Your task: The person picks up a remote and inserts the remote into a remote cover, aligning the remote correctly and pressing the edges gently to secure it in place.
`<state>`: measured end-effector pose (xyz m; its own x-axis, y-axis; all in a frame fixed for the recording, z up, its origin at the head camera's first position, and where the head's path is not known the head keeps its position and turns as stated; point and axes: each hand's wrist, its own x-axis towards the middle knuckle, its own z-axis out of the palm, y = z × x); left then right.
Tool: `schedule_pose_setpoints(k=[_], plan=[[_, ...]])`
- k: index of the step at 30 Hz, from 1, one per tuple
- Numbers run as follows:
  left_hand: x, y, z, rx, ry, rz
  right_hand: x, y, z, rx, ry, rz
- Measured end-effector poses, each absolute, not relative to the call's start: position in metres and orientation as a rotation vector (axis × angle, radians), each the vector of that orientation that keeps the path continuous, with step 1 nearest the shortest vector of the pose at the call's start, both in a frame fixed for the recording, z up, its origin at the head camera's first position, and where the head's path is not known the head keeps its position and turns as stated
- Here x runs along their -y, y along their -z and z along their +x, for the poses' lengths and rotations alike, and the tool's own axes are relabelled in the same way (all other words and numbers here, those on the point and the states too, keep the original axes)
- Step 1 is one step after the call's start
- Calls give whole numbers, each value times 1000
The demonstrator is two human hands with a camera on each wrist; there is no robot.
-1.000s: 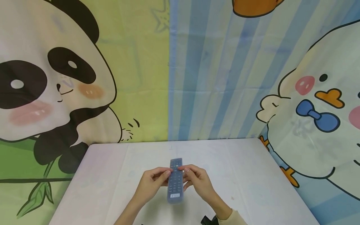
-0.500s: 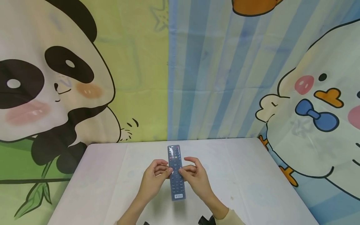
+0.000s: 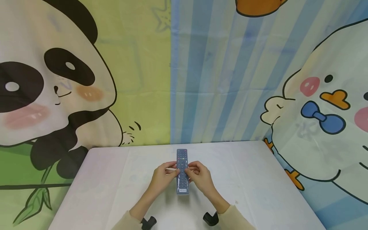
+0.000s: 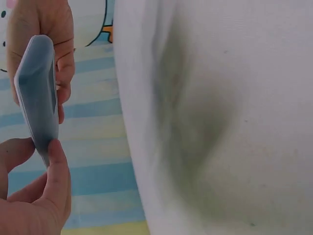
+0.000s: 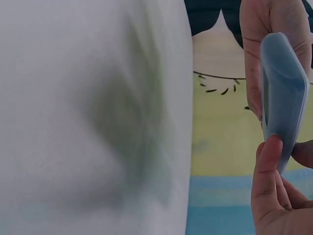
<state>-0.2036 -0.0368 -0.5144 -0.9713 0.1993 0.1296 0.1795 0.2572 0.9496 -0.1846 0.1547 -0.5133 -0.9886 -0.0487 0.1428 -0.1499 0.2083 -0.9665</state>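
Observation:
A blue-grey remote control (image 3: 182, 179) stands lengthwise between the two hands, its buttons facing the head camera and a small white label at its near end. My left hand (image 3: 162, 175) pinches its left edge, thumb on the front. From the other side my right hand (image 3: 201, 177) pinches the right edge in the same way. In the left wrist view the smooth back of the remote (image 4: 39, 93) shows, held above the table with shadows cast below. The right wrist view also shows the back of the remote (image 5: 283, 88), with fingertips on both edges.
A white-covered table (image 3: 138, 179) lies beneath the hands. Behind it hang a panda-print cloth (image 3: 143, 80) and a blue striped cloth (image 3: 218, 80) with a white bird. Black wrist devices (image 3: 211, 219) sit near the cream sleeves (image 3: 234, 218).
The remote has tilted and straightened, and now looks shorter and more upright in the head view. The right index finger, raised half a second ago, has come back beside it. Both forearms reach farther forward.

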Motion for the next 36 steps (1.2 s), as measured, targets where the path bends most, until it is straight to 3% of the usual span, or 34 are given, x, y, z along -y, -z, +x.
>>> schedule_pose_setpoints(k=[13, 36], plan=[[22, 557, -229, -2462, -1705, 307, -165, 552, -213, 2644, -1689, 104], [12, 574, -231, -2576, -1504, 261, -171, 570, -217, 2755, -1690, 113]])
